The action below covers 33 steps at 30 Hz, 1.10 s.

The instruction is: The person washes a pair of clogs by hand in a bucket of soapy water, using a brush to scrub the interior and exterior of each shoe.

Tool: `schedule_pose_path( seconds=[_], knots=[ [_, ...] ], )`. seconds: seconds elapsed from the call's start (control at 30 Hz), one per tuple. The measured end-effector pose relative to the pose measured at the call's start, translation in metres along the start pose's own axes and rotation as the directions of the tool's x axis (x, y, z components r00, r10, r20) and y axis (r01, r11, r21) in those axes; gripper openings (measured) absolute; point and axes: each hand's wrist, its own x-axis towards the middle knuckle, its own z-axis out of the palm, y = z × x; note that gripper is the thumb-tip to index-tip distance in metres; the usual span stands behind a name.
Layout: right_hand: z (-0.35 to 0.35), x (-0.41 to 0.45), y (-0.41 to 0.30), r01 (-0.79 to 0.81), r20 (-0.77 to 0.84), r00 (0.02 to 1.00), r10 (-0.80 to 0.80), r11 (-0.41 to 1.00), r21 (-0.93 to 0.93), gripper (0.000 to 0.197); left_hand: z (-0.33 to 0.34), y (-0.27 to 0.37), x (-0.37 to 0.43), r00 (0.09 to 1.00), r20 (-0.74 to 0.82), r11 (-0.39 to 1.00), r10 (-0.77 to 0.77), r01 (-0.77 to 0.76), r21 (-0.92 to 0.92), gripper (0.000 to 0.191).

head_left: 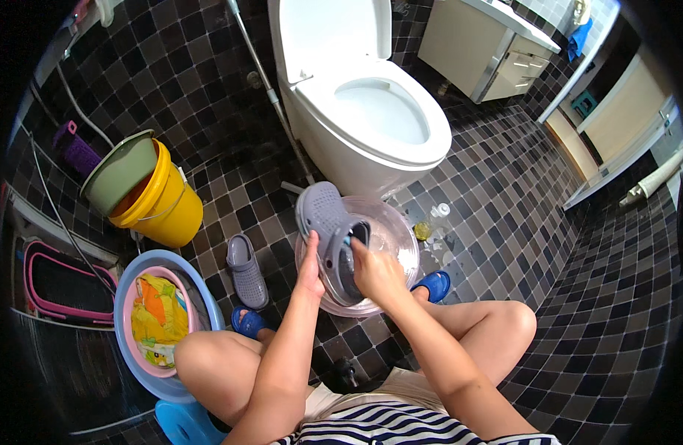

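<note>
A grey-purple perforated clog (323, 207) is tilted over a clear pinkish plastic basin (411, 233). My left hand (311, 270) grips the clog along its left side. My right hand (379, 272) is curled at the clog's foot opening, fingertips reaching inside. A small light-blue object (347, 241) shows at those fingertips; most of it is hidden, so its kind is unclear. Beneath the clog, the basin appears to hold some water. A matching clog (249, 278) lies on the dark tiled floor, left of the basin.
Just beyond the basin is a white toilet (369, 139), lid raised. A pole with a metal shaft (272, 94) leans beside it. Right of the basin lies a clear bottle of yellow liquid (430, 223). On the left are a yellow bucket (177, 214) and a blue basin (124, 328) containing a pink basin of clothes.
</note>
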Motion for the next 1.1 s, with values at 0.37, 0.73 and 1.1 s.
schedule_pose_path(
  seconds=[0.37,0.73,1.1],
  knots=[
    [0.013,0.010,0.020,0.018,0.038,0.999,-0.023,0.990,0.138,0.019,-0.013,-0.013,0.002,0.994,0.023,0.985,-0.109,0.105,0.134,0.054],
    [0.015,-0.023,0.056,-0.032,0.064,0.998,0.016,0.968,0.249,0.022,0.008,-0.026,-0.009,0.932,-0.024,0.924,-0.361,0.361,0.125,0.056],
    [0.031,-0.031,0.064,-0.066,0.069,0.997,0.043,0.927,0.369,0.026,-0.001,-0.029,-0.002,0.937,-0.094,0.906,-0.336,0.349,0.240,0.053]
  ],
)
